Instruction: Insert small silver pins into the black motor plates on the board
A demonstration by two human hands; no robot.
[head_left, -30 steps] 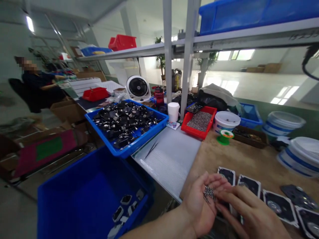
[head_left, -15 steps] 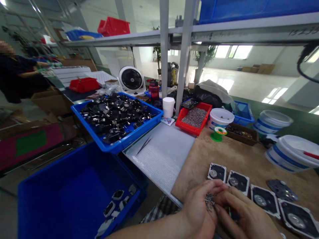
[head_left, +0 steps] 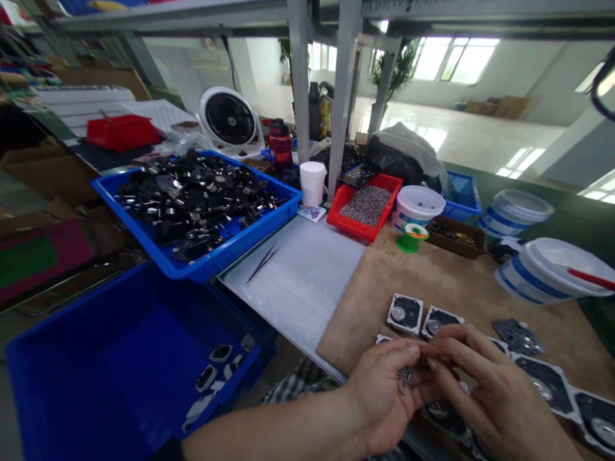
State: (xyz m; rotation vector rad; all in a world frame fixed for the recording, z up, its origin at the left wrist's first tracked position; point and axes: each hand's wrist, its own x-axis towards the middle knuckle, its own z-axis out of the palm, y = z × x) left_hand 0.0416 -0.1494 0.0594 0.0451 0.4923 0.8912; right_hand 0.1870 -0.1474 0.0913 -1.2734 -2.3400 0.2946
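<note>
Small silver metal pieces that look like screws lie in the cupped palm of my left hand, over the near edge of the brown board. My right hand meets it at the fingertips, thumb and fingers pinched together; whatever is between them is too small to make out. Square drive housings with white rims and dark insides surround the hands: one housing stands just beyond, another housing lies to the right. Several more are partly covered by my fingers.
A red bin of small metal pieces stands at the board's far edge, near a green solder spool and white buckets. Black tweezers lie on the grey mat. Left are a blue tray of dark parts and a deep blue crate.
The view has tilted down and turned slightly right. My right hand has come up to the left fingertips, its fingers now pinched there, and the left palm has opened a little around the screws.
</note>
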